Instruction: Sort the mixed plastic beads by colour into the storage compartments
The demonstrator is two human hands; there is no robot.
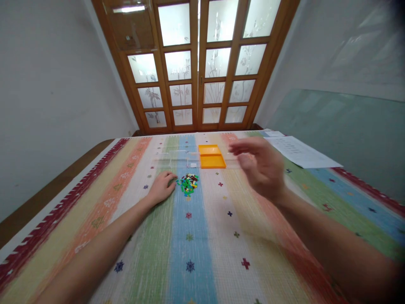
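Note:
A small heap of several coloured bricks [188,184] lies on a striped tablecloth [205,236]. My left hand [162,187] rests flat on the cloth just left of the heap, fingers loosely stretched, holding nothing. My right hand [260,166] hovers above the table to the right, blurred by motion, fingers partly spread; I cannot tell whether it holds anything. Behind the heap sit two orange trays [211,156] and a clear plastic box [172,159] with compartments.
White printed sheets [297,151] lie at the table's far right. A wooden door with frosted glass panes [198,63] stands behind the table. A wall runs along the left, a pale green panel on the right.

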